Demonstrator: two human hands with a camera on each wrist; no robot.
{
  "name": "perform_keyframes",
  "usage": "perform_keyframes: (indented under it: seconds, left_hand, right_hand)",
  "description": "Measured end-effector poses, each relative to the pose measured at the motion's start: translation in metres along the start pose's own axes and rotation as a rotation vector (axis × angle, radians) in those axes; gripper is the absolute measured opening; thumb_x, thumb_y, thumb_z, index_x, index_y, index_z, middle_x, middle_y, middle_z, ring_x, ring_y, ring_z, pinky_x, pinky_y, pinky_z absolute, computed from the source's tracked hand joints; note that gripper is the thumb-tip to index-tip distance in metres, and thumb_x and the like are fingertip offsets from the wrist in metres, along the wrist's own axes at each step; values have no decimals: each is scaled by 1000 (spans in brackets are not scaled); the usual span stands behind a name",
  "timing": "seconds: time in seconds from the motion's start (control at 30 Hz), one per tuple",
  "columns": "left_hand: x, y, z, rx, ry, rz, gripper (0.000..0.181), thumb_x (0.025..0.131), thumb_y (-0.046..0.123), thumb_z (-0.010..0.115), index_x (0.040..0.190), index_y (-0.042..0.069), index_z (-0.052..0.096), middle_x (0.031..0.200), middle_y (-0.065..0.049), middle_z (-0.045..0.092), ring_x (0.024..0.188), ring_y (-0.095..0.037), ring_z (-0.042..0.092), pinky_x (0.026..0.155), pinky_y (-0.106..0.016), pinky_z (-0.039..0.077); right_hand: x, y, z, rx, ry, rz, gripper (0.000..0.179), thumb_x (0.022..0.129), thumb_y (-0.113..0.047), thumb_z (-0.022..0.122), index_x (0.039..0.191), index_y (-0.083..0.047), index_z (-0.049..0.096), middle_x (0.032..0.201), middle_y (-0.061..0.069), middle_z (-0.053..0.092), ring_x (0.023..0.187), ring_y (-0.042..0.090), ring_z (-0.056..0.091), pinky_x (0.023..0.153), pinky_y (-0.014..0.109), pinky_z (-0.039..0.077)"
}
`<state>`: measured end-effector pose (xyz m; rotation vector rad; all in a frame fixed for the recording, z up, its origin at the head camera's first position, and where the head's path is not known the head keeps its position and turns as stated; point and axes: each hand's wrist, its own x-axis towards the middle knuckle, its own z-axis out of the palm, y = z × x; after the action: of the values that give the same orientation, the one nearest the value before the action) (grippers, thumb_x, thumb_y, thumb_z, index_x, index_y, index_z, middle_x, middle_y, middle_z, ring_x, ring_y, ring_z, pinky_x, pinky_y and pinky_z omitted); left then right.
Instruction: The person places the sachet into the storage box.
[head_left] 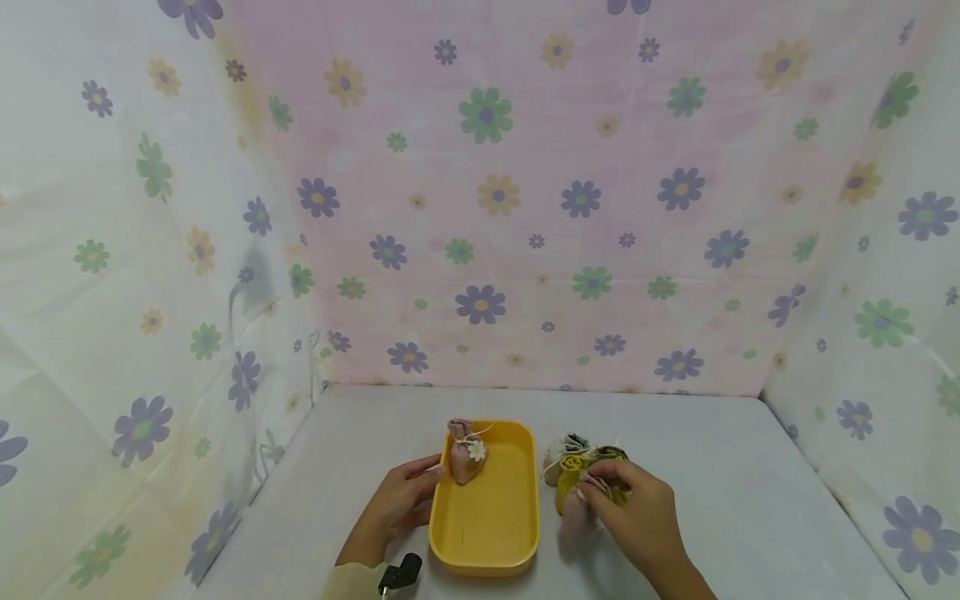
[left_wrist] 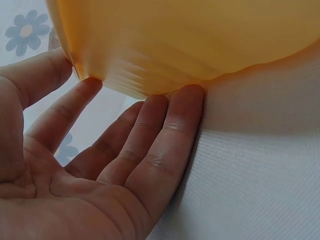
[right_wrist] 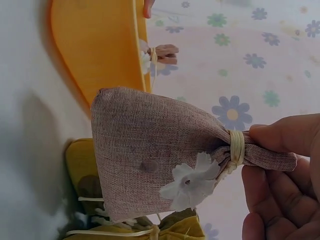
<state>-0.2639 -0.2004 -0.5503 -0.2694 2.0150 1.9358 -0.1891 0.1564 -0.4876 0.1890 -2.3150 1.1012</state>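
A mauve cloth pouch with a white flower and a pale tie hangs from my right hand, which pinches its gathered neck between thumb and fingers. In the head view this pouch is just right of a yellow tray. My left hand is at the tray's left side, fingertips touching the outer wall. Inside the tray, at its far left corner, another pinkish pouch with a white flower leans against the wall.
Beyond the right hand several more pouches stand close together: a yellow one, a pale one and an olive one. Flowered cloth encloses the white table at the back and both sides.
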Motion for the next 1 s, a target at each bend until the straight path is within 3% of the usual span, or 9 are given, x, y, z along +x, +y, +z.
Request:
perform_keyframes:
  seconds: [0.2,0.37,0.63,0.83,1.0]
  left_hand:
    - [-1,-1,0,-3,-14,11,68,96,40,73,153,11,51,145,-17,62,114,-23,71,84,-45,65]
    - [-1,0,0,-9,-16,16,68,96,40,73,154,10,50,145,-17,62,114,-24,71,84,-45,65]
    - [-1,-1,-1,-7,-22,21,69,96,41,73,154,11,50,145,-18,62,116,-25,71,83,-46,65]
    - [-1,-1,-2,-1,-21,22,69,96,42,73,153,11,51,144,-17,63,114,-24,72,83,-45,65]
    - [0,-2,-2,-1,-13,14,69,95,43,74,152,12,52,142,-16,64,113,-23,72,84,-44,65]
  right_hand:
    - [4,-4,2,46,7,-40,26,75,-9,93,90,-21,76,87,-15,73,79,2,69,70,31,64]
    - [12,-11,3,54,11,-90,27,76,-8,92,92,-22,75,89,-17,73,80,2,69,70,25,62]
    - [23,-20,7,93,-19,-123,25,80,-11,90,94,-25,75,89,-18,72,72,1,64,58,21,57]
    - [30,-26,12,107,-36,-190,21,82,-8,88,95,-18,76,93,-11,76,83,6,72,67,31,64]
    - [36,-28,16,103,-34,-238,22,81,-7,88,96,-16,75,94,-9,76,85,8,72,69,31,64]
